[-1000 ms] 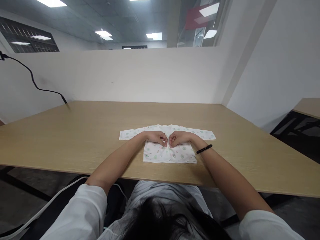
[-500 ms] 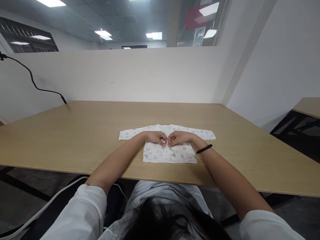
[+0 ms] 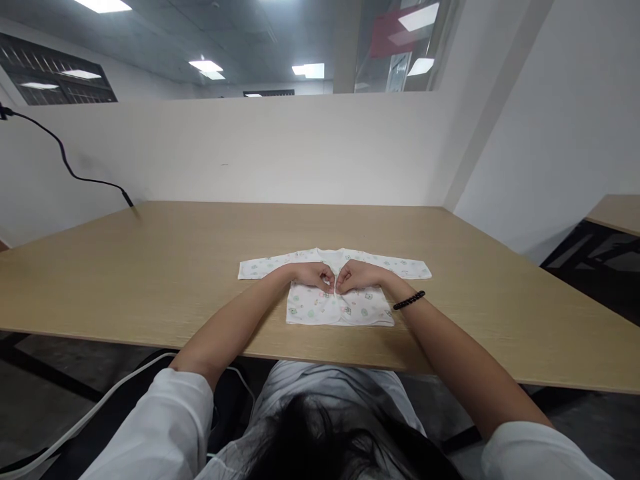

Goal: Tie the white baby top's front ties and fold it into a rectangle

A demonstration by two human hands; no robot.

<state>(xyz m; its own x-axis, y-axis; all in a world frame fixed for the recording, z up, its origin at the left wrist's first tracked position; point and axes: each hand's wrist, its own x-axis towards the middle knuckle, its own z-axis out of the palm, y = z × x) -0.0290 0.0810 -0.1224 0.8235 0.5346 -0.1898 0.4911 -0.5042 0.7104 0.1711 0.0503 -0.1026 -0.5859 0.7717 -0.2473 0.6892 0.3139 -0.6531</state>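
Observation:
A small white baby shirt [image 3: 313,310] with a green and pink print lies spread on the wooden table, its collar at the far side and its long sleeves stretched out left and right. Over the middle of its front, my left hand [image 3: 315,275] pinches the fabric at the centre opening. My right hand [image 3: 356,275] pinches the other side of that opening, its fingertips nearly touching those of the left. Small creases run from the pinched spot. Any fastener between the fingertips is too small to make out.
The table [image 3: 175,267] reaches to a low white partition wall [image 3: 300,150]. At the back left, a black flexible stalk [image 3: 70,170] rises from the tabletop. Another table [image 3: 617,212] stands at the far right. The near table edge runs just before my lap.
Both hands stay at the shirt's centre with almost no shift. The right hand's fingers have tilted slightly, and the cloth below the pinch looks a little smoother.

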